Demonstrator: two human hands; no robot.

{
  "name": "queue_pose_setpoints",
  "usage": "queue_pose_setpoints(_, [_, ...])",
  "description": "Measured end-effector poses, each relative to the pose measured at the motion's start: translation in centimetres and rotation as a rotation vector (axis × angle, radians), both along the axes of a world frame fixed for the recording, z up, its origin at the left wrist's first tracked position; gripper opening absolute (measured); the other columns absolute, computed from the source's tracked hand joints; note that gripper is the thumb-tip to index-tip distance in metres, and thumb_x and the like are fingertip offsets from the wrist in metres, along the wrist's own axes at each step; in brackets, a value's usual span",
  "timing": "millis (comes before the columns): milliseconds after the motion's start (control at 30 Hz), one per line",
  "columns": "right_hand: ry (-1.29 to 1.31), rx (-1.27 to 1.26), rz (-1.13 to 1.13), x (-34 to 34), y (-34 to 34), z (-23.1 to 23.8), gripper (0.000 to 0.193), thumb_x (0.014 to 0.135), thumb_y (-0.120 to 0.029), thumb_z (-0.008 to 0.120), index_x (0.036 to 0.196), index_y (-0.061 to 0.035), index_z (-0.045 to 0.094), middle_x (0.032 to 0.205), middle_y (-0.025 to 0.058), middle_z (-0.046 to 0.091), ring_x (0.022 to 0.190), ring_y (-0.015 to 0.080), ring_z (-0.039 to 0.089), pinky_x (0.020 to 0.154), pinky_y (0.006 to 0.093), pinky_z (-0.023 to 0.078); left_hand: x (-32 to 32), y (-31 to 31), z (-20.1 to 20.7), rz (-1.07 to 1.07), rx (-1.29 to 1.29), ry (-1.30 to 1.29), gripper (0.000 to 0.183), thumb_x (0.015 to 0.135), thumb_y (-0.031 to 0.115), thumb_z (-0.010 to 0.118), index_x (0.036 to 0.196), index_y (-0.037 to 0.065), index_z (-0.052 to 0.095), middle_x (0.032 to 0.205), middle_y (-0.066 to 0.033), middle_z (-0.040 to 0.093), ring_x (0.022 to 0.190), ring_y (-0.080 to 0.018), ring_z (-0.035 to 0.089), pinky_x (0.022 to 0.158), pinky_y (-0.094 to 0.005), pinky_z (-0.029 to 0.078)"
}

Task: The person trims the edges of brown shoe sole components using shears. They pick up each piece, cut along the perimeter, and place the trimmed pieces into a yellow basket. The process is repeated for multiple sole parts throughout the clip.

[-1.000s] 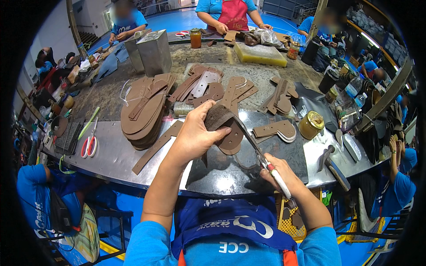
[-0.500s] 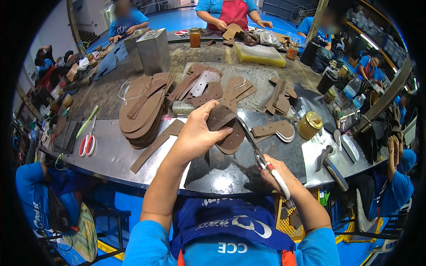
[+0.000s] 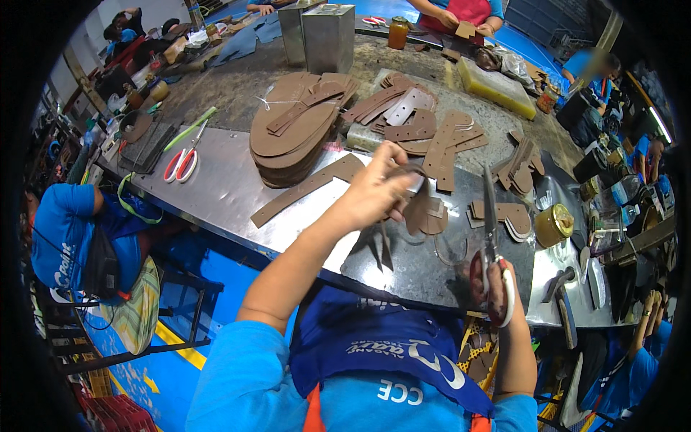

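Note:
My left hand (image 3: pixel 378 186) is pinched on a dark brown leather piece (image 3: pixel 416 210), which hangs from the fingers and is partly hidden by them. To its right, my right hand (image 3: pixel 497 284) grips scissors (image 3: pixel 491 225) with red and white handles, blades pointing away from me and apart from the leather. A dark cutting surface (image 3: pixel 439 277) lies under both hands, with thin offcuts (image 3: pixel 385 252) near its left part. Beyond the left hand are cut brown leather straps (image 3: pixel 439 158), and a long punched strap (image 3: pixel 306 191) lies to its left.
A stack of sole-shaped brown pieces (image 3: pixel 284 147) stands at the back left, near another pair of scissors (image 3: pixel 181 164). On the right are a glass jar (image 3: pixel 553 226) and a hammer (image 3: pixel 565 309). Metal cans (image 3: pixel 329 43) stand farther back. Co-workers sit around the table.
The scissors have moved away from the leather to the right and now point away from me. My left hand has turned, still with leather in it. The whole view has swung left.

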State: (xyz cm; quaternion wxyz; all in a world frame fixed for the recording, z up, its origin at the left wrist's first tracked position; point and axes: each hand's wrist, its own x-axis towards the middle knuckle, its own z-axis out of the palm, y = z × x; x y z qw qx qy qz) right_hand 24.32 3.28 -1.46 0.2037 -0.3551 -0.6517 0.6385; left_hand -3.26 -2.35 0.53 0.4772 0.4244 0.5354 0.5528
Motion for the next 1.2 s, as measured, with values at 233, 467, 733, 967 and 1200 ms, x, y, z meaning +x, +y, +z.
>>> queue_pose_setpoints(233, [0.274,-0.204,-0.025,1.3,0.9,-1.2,0.049,0.085,-0.055,0.044,0.084,-0.0061,0.047,0.061,-0.0002,0.043,0.047,0.0080,0.036,0.042,0.0216,0.029,-9.7,-1.6,-4.7,0.144,-0.181,0.075,0.023,0.086,0.024,0.055,0.088,0.001,0.057,0.068,-0.0033,0.058,0.060,-0.0090,0.055,0.052,-0.0225,0.045])
queue_pose_setpoints(467, [0.364,-0.206,-0.016,1.6,0.6,-1.6,0.053,0.081,-0.056,0.049,0.087,-0.0034,0.048,0.061,0.0008,0.042,0.047,0.0089,0.037,0.043,0.0219,0.029,-8.6,-2.4,-4.3,0.240,-0.273,1.542,0.029,0.077,0.023,0.063,0.074,-0.005,0.056,0.071,-0.0150,0.059,0.065,-0.0298,0.059,0.064,-0.0384,0.047])
queue_pose_setpoints(733, [0.362,-0.151,-0.018,1.3,0.2,-1.4,0.053,0.079,-0.055,0.053,0.088,-0.0027,0.049,0.061,0.0007,0.043,0.048,0.0083,0.037,0.043,0.0219,0.029,-3.2,-1.2,-3.0,-0.267,0.101,1.176,0.069,0.065,-0.003,0.059,0.128,0.016,0.039,0.132,-0.0176,0.036,0.115,-0.0338,0.042,0.095,-0.0376,0.038])
queue_pose_setpoints(967, [0.364,-0.212,0.006,1.3,0.0,-1.1,0.053,0.077,-0.056,0.057,0.085,-0.0044,0.048,0.062,-0.0005,0.042,0.050,0.0073,0.038,0.044,0.0206,0.030,-5.3,0.3,-1.5,-0.246,0.100,0.907,0.029,0.072,0.000,0.059,0.100,0.003,0.062,0.087,-0.0158,0.064,0.084,-0.0279,0.061,0.077,-0.0338,0.047])
queue_pose_setpoints(1200, [0.255,-0.144,0.024,-0.2,-1.3,-0.4,0.043,0.082,-0.047,0.054,0.083,-0.0040,0.048,0.062,-0.0004,0.043,0.051,0.0073,0.041,0.042,0.0196,0.032,-3.9,4.4,-0.4,0.099,0.311,-0.177,0.023,0.076,0.010,0.065,0.095,-0.001,0.059,0.086,-0.0081,0.063,0.071,-0.0113,0.060,0.066,-0.0261,0.051])
